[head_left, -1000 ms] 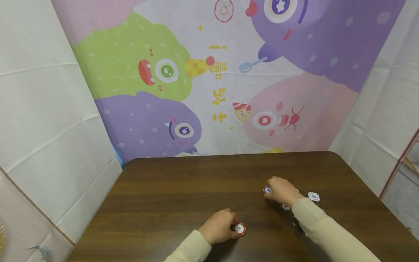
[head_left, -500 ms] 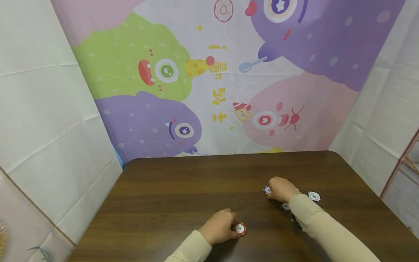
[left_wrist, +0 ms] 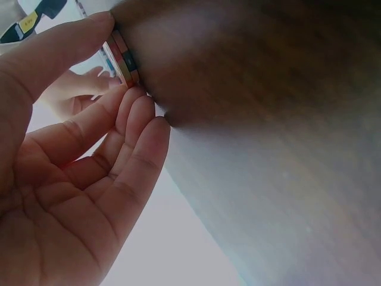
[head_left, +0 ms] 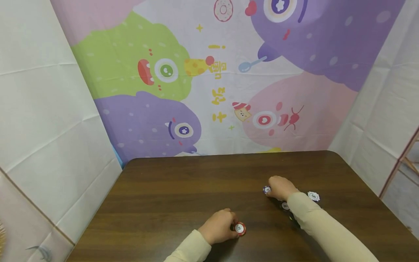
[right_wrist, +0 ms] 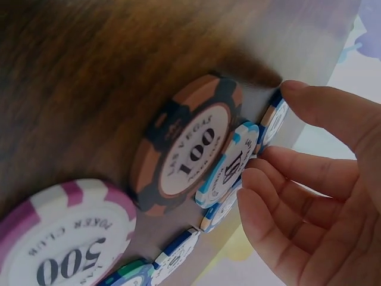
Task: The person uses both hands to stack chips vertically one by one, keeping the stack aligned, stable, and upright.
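Note:
Thumb and fingers of my left hand hold the edges of a red poker chip marked 5 at the table's near middle. The left wrist view shows its striped edge, apparently two layers thick. Farther right, my right hand pinches a blue-edged poker chip between thumb and index finger, against the table. Its other fingers are bent above a light-blue chip. A brown-and-black 100 chip and a purple-and-white 500 chip lie close by. The right forearm hides part of this group in the head view.
A white-edged chip lies right of the right hand. Green-edged and dark-blue-edged chips show in the right wrist view. The brown wooden table ends at a cartoon-printed cloth, with pale cloth at the side.
My right wrist and forearm shift slightly left, while the fingers stay at the blue-edged chip. My left hand and the red chip keep their place.

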{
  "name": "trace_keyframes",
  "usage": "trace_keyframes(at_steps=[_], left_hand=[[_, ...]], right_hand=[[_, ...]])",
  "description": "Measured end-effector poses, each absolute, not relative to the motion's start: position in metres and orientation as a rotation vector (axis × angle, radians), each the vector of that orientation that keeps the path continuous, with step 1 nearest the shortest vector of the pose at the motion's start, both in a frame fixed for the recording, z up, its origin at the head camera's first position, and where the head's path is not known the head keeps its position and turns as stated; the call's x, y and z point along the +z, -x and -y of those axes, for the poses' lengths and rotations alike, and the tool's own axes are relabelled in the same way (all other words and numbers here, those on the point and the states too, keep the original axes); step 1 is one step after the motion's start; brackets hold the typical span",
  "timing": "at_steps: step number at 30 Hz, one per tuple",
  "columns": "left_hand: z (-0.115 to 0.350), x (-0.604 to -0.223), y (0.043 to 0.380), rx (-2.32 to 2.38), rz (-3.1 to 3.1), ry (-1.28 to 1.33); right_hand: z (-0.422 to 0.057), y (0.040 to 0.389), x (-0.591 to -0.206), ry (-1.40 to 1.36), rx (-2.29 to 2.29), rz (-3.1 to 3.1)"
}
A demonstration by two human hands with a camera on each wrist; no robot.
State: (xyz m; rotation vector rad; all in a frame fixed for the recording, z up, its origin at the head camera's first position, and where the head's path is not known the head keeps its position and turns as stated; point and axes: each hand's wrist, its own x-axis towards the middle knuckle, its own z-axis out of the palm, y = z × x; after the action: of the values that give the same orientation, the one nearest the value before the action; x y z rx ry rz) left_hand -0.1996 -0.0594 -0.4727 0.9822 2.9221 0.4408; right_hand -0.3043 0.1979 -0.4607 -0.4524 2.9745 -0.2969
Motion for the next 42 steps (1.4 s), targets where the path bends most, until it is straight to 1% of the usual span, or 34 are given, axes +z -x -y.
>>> trace_keyframes(at_steps=[26, 33, 42], left_hand=[[0.058, -0.472, 0.200, 0.432, -2.927, -0.986], [0.059, -0.472, 0.200, 0.424, -2.927, -0.981], [0.060, -0.473, 0.201, 0.414, -2.923, -0.996]], right_hand=[[-0.200, 0.302, -0.456, 0.429, -0.393, -2.946], [-0.195, 0.296, -0.451, 0.488, -0.482, -2.933], [-0.182, 0.282, -0.443, 0.652, -0.499, -2.984]])
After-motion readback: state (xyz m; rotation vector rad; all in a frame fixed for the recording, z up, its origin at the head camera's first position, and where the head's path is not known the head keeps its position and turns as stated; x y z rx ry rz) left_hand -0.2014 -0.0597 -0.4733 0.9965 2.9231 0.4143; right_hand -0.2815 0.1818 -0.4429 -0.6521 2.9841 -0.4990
